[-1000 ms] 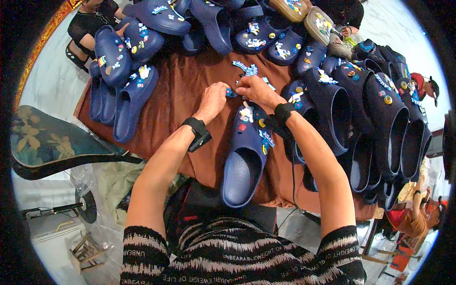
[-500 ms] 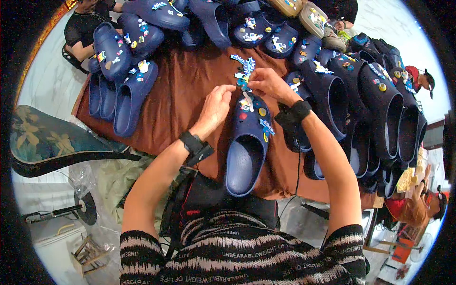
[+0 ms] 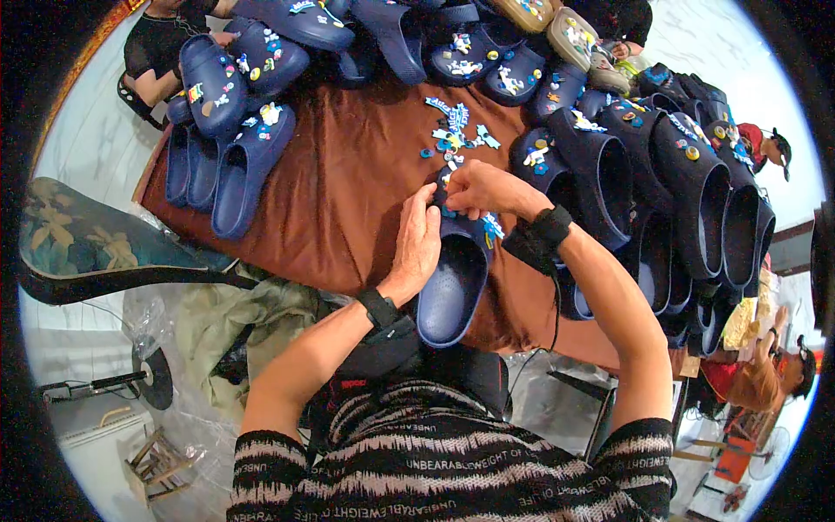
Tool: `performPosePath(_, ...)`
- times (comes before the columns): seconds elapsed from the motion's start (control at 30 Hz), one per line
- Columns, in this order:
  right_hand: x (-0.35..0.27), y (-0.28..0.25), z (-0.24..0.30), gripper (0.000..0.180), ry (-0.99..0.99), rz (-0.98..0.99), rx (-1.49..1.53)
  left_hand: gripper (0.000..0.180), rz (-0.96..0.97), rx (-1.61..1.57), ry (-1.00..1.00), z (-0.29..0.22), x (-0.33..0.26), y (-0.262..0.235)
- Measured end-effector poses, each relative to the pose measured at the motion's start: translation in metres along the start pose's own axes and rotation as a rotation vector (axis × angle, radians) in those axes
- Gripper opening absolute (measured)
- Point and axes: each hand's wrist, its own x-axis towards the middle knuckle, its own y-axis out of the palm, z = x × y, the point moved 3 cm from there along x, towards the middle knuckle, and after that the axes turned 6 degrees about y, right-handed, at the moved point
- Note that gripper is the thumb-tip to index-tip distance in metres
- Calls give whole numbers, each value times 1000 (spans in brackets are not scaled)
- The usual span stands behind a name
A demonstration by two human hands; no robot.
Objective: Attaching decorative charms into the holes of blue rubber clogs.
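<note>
A navy clog (image 3: 452,291) lies toe away from me on the brown cloth, with charms on its upper. My right hand (image 3: 491,189) is over the upper, fingertips pinched against it on a small charm that they mostly hide; a bit of blue shows under them. Along the clog's left side rests my left hand (image 3: 419,239), its fingers stretched out and touching the shoe. Just past the toe sits a loose pile of blue, white and yellow shoe charms (image 3: 454,130).
Stacked navy clogs (image 3: 687,187) crowd the right side; more clogs (image 3: 252,170) stand at the left and along the back. Tan clogs (image 3: 574,39) lie at the far edge. A patterned chair (image 3: 83,239) is at left. Other people are around the table (image 3: 348,226).
My right hand has come from the charm pile back toward me onto the clog's upper. My left hand has moved nearer, against the clog's left side.
</note>
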Motion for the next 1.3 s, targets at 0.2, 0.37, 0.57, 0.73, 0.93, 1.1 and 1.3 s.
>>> performPosePath(0.2,8,0,8,24,154,83,-52,38,-26,49,36,0,-2,0)
performPosePath(0.37,12,-1,21,28,278,198,-370,37,-49,67,90,-4,-1,-1)
performPosePath(0.57,2,5,26,36,227,63,-583,37,12,74,91,-4,3,-1)
performPosePath(0.73,-6,18,15,35,46,-186,-671,37,52,39,104,-3,6,-2)
performPosePath(0.93,-16,10,-16,43,115,3,103,37,40,-15,57,0,1,0)
performPosePath(1.1,-11,9,-10,42,190,26,41,36,22,10,73,5,1,-4)
performPosePath(1.3,-8,10,-9,41,132,-83,-40,37,-39,-125,-256,24,-5,-1)
